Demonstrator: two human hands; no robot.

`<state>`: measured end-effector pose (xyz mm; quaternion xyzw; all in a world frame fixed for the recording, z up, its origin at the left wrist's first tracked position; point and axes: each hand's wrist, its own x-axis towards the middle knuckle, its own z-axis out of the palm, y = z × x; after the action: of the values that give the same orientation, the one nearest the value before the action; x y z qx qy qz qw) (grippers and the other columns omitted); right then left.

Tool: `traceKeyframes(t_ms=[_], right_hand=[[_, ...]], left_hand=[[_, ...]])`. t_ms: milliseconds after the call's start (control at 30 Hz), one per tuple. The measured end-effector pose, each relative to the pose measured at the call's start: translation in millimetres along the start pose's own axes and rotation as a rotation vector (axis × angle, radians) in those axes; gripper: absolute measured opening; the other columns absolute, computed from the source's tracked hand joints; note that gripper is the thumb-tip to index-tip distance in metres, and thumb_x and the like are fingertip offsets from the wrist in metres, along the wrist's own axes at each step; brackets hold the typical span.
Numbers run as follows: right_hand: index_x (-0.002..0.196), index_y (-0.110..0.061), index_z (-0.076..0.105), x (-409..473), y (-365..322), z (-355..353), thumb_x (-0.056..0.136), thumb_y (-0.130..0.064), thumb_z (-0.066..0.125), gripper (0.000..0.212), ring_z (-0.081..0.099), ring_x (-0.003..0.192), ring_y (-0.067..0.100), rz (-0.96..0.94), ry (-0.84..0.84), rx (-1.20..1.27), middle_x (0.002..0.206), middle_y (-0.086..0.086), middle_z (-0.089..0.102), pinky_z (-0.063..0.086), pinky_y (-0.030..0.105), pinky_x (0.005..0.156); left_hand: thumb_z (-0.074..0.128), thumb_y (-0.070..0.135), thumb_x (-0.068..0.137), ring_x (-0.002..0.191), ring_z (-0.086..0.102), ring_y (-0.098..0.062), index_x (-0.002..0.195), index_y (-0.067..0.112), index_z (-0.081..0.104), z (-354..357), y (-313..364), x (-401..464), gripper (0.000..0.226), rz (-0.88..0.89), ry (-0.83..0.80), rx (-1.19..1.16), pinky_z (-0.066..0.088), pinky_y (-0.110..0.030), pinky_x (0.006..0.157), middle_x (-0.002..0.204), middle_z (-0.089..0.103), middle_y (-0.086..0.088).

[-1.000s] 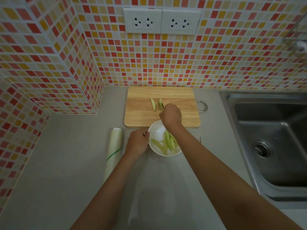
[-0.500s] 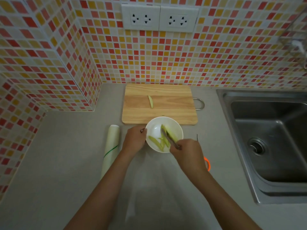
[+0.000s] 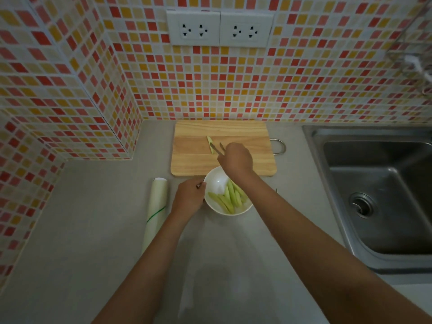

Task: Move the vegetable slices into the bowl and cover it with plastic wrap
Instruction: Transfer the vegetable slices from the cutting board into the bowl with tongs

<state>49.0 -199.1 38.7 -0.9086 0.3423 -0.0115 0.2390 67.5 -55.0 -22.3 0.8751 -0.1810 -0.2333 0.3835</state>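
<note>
A white bowl [image 3: 216, 181] sits on the grey counter just in front of a wooden cutting board [image 3: 191, 160]. Several pale green vegetable slices [image 3: 230, 197] lie in the bowl. One green slice [image 3: 209, 141] is left on the board. My right hand [image 3: 236, 160] reaches over the board and grips metal tongs [image 3: 217, 147], whose tips are apart around that slice. My left hand [image 3: 188, 197] holds the bowl's left rim. A roll of plastic wrap [image 3: 156, 206] lies on the counter left of the bowl.
A steel sink [image 3: 378, 190] fills the right side. The board's metal handle loop [image 3: 279, 146] sticks out toward the sink. Tiled walls stand behind and to the left, with two socket plates [image 3: 219, 28] above the board.
My right hand has gone from the bowl, where it dropped a slice, back up to the board with the tongs. My left hand stays on the bowl rim.
</note>
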Motion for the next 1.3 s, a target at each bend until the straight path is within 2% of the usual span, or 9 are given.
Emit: traceKeyframes(t_ms=[233,333,400,500,567,700,767,1000,1300], right_hand=[[0.089,-0.001,0.066,24.1,-0.9,22.4,0.085,0.000,0.050,0.017,0.066,0.085,0.033,0.008,-0.009,-0.047,0.093,0.015,0.069,0.040,0.030,0.060],[0.071,-0.004,0.061,16.8,6.8,14.6,0.085,-0.002,0.050,0.018,0.061,0.074,0.032,0.009,-0.003,0.021,0.072,0.010,0.062,0.036,0.029,0.056],[0.052,-0.013,0.044,1.7,16.7,4.2,0.085,-0.007,0.054,0.035,0.050,0.058,0.024,0.006,0.037,0.112,0.052,0.001,0.044,0.027,0.026,0.046],[0.043,-0.020,0.030,-45.0,33.3,-9.8,0.085,-0.016,0.058,0.051,0.028,0.041,0.010,-0.019,0.113,0.227,0.042,-0.005,0.028,0.017,0.027,0.042],[0.042,-0.020,0.030,-83.3,47.6,-10.3,0.085,-0.019,0.059,0.052,0.027,0.039,0.009,-0.020,0.109,0.224,0.040,-0.005,0.025,0.018,0.026,0.042],[0.070,-0.008,0.065,-135.2,69.9,8.3,0.089,-0.027,0.055,0.029,0.061,0.069,0.028,0.007,-0.006,0.074,0.065,0.012,0.059,0.032,0.030,0.056],[0.088,-0.007,0.068,-144.1,72.3,16.2,0.092,-0.032,0.051,0.031,0.064,0.085,0.029,0.035,-0.045,-0.029,0.086,0.014,0.067,0.038,0.032,0.065],[0.079,-0.009,0.070,-72.5,84.1,-13.3,0.086,-0.041,0.055,0.036,0.066,0.076,0.036,0.202,0.287,-0.003,0.078,0.014,0.071,0.041,0.030,0.061],[0.107,-0.006,0.065,38.9,102.8,11.0,0.093,-0.030,0.052,0.032,0.065,0.101,0.032,0.341,0.130,-0.203,0.112,0.012,0.064,0.049,0.033,0.076]], left_hand=[[0.046,0.016,0.096,0.084,0.070,-0.030,0.096,0.007,0.074,-1.4,1.2,-3.0,0.029,0.000,-0.001,-0.045,0.052,-0.035,0.076,0.089,0.074,-0.014],[0.046,0.017,0.096,0.080,0.070,-0.026,0.096,0.009,0.075,-1.0,1.3,-2.4,0.030,-0.005,0.003,-0.025,0.044,-0.022,0.060,0.088,0.075,-0.012],[0.046,0.018,0.096,0.078,0.069,-0.024,0.098,0.011,0.075,-1.5,1.1,-1.7,0.031,-0.008,0.004,-0.016,0.042,-0.017,0.057,0.088,0.075,-0.010],[0.046,0.017,0.096,0.081,0.070,-0.025,0.101,0.011,0.075,-1.9,2.2,-2.0,0.031,-0.012,0.006,-0.011,0.053,-0.028,0.069,0.091,0.075,-0.009],[0.046,0.017,0.096,0.083,0.070,-0.028,0.100,0.009,0.075,-1.1,1.9,-1.7,0.031,-0.023,0.007,-0.027,0.057,-0.036,0.078,0.092,0.075,-0.010],[0.046,0.017,0.095,0.079,0.070,-0.027,0.096,0.008,0.075,0.1,0.8,-0.7,0.031,-0.020,0.010,-0.007,0.052,-0.031,0.072,0.088,0.075,-0.011],[0.046,0.016,0.095,0.080,0.069,-0.027,0.097,0.008,0.075,0.4,0.8,-0.2,0.030,-0.019,0.013,-0.001,0.051,-0.031,0.072,0.089,0.074,-0.009],[0.046,0.016,0.095,0.086,0.068,-0.029,0.097,0.003,0.073,1.0,0.4,0.6,0.030,-0.005,0.020,0.042,0.050,-0.036,0.081,0.090,0.074,-0.013],[0.047,0.015,0.095,0.083,0.070,-0.033,0.092,0.002,0.072,0.5,-0.4,0.3,0.029,-0.016,0.010,-0.011,0.055,-0.046,0.083,0.087,0.073,-0.016]])
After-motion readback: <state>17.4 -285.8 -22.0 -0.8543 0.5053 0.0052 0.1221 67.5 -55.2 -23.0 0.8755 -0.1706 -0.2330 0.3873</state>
